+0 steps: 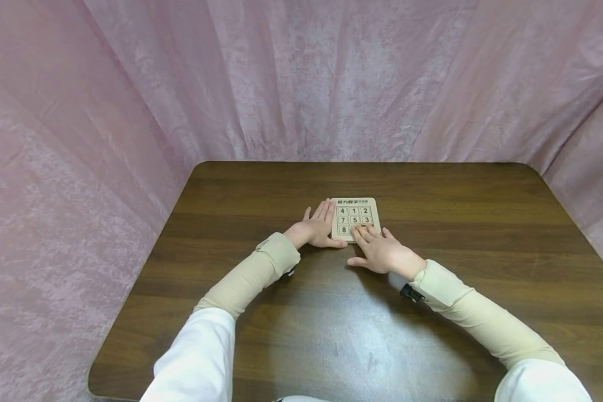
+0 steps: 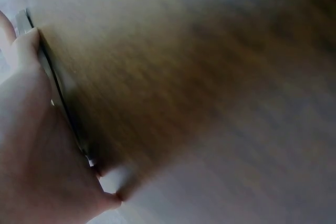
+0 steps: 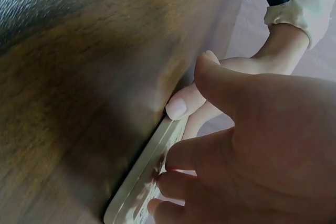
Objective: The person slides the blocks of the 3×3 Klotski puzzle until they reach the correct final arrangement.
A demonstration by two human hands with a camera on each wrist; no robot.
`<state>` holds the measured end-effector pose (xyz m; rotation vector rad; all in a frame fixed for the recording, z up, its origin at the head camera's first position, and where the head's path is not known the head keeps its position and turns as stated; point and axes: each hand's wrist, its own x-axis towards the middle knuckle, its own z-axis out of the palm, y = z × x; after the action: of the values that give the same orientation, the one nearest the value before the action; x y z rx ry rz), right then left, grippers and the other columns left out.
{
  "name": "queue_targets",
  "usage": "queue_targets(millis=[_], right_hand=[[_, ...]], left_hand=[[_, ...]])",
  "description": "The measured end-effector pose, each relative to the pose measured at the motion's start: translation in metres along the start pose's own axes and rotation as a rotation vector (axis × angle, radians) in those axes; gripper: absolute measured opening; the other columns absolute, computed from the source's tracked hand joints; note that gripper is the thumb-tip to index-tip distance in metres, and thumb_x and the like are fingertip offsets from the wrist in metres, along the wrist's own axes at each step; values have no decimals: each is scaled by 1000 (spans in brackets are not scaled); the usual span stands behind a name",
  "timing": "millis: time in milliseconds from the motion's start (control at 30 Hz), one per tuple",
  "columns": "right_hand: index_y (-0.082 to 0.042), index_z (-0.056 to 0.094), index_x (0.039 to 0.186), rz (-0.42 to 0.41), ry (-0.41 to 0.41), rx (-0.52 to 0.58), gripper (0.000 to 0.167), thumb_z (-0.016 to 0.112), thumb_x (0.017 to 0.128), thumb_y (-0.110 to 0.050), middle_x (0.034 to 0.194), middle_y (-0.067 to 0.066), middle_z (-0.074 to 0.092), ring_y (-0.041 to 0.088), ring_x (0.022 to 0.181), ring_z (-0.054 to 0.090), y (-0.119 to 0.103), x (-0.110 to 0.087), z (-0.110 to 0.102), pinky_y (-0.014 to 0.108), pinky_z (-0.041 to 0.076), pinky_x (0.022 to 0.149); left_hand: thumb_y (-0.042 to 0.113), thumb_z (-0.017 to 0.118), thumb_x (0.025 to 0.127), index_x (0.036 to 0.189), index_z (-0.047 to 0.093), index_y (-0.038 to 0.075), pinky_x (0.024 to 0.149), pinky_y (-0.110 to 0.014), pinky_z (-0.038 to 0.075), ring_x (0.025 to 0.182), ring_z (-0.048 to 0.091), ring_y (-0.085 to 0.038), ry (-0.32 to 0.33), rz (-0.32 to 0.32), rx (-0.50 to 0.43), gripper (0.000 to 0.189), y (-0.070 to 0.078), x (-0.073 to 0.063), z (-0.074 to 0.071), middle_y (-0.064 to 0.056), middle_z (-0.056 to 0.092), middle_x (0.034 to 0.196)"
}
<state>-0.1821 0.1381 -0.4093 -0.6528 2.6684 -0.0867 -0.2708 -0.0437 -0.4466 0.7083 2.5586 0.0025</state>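
A pale square number sliding puzzle [image 1: 354, 215] lies flat on the table, tiles 4, 1, 2, 7, 5, 3 and 8 showing. My left hand [image 1: 319, 229] lies along its left side, fingers straight and pointing away, with the thumb at the near edge. Over the puzzle's near right part, my right hand [image 1: 380, 252] rests straight fingertips on the tiles and covers the rest of the bottom row. Its thumb is held out to the left, off the board. In the right wrist view, the left thumb [image 3: 179, 107] touches the puzzle's corner.
The brown wooden table [image 1: 261, 190] has rounded corners and reflects light near its front. Behind and to the sides hang pink curtains [image 1: 301, 84]. Each wrist wears a pale band with a small black device, such as the one on the right wrist [image 1: 412, 292].
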Motion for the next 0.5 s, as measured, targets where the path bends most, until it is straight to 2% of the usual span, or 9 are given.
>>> queue_targets(millis=[500], right_hand=[[6,19,152,9,-24,-3,85,49,97,-51,158,25,18,41,147,17,4,2,2,62,17,115]], left_hand=[[77,45,84,152,-21,5,121,-52,4,151,-13,-24,18,-10,-1,118,0,2,2,-14,-19,161]])
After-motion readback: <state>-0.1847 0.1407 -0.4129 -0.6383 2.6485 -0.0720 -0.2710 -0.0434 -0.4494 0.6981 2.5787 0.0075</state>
